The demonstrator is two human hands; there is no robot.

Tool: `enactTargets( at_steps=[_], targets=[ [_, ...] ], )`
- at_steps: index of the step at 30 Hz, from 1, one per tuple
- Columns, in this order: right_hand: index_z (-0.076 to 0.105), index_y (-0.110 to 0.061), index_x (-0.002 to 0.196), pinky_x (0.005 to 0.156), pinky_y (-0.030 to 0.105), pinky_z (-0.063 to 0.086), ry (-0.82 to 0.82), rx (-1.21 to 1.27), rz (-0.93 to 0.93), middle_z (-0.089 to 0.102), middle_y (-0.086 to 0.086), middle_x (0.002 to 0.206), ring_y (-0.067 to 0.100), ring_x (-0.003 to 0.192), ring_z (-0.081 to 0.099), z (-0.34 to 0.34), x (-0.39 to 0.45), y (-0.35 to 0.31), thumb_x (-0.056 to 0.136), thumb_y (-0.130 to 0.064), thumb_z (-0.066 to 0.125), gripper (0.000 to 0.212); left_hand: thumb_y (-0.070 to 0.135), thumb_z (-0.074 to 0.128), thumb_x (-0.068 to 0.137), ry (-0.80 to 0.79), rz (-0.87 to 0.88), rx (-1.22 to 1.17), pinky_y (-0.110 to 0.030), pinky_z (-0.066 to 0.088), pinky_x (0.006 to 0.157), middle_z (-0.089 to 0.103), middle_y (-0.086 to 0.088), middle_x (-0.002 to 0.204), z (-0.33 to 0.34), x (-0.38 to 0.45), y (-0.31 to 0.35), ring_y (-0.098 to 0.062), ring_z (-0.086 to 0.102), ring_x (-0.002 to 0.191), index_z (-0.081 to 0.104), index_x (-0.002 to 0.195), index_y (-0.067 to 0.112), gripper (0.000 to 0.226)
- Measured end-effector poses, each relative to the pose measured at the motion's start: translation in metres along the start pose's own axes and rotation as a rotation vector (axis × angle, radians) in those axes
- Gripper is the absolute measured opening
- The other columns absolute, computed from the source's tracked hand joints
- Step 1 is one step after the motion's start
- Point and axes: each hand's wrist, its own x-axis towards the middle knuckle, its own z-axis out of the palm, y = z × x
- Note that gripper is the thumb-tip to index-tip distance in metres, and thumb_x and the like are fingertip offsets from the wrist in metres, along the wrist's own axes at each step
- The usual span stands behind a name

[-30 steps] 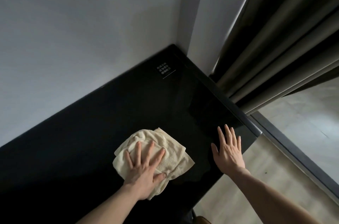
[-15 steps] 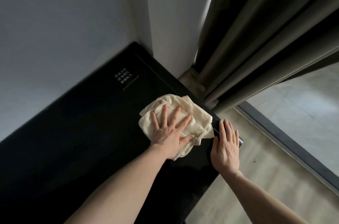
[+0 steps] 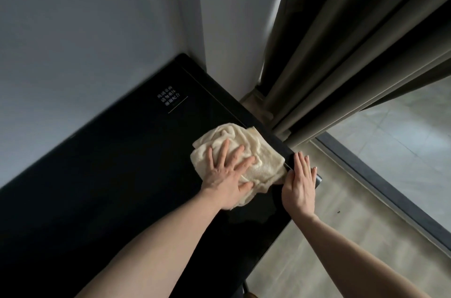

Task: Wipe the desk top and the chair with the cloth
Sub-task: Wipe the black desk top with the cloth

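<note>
A glossy black desk (image 3: 109, 175) is running from 7 o'clock up to a wall corner at 12, carrying a crumpled cream cloth (image 3: 246, 149) lying near its 3 o'clock edge, with small white lettering (image 3: 169, 99) showing toward 12.

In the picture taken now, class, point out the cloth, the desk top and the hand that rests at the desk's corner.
cloth (image 3: 246, 141): head view, on its crumpled upper folds.
desk top (image 3: 117, 175): head view, on its bare black surface.
right hand (image 3: 299, 185): head view, on the back of the hand.
</note>
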Motion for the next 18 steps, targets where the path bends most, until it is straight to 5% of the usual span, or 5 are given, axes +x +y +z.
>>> enactTargets(
  at_steps=[9, 18],
  targets=[
    [0.022, -0.018, 0.17, 0.132, 0.045, -0.01, -0.165, -0.073, 0.019, 0.004, 0.002, 0.179, 0.019, 0.165, -0.007, 0.019, -0.093, -0.04, 0.112, -0.027, 0.041, 0.061, 0.074, 0.022, 0.099, -0.081, 0.064, -0.024, -0.071, -0.016, 0.118, -0.03, 0.009, 0.17, 0.057, -0.14, -0.037, -0.032, -0.046, 0.146, -0.011, 0.161, 0.052, 0.073],
    [0.009, -0.022, 0.171, 0.13, 0.041, -0.015, -0.379, -0.217, -0.161, -0.012, 0.002, 0.178, 0.023, 0.163, -0.017, 0.062, -0.293, -0.092, 0.114, -0.038, 0.036, 0.066, 0.081, 0.019, 0.095, -0.082, -0.117, -0.124, -0.07, -0.02, 0.117, -0.038, 0.014, 0.165, 0.142, -0.358, -0.113, -0.029, -0.048, 0.146, -0.016, 0.158, 0.056, 0.077]
  ],
)
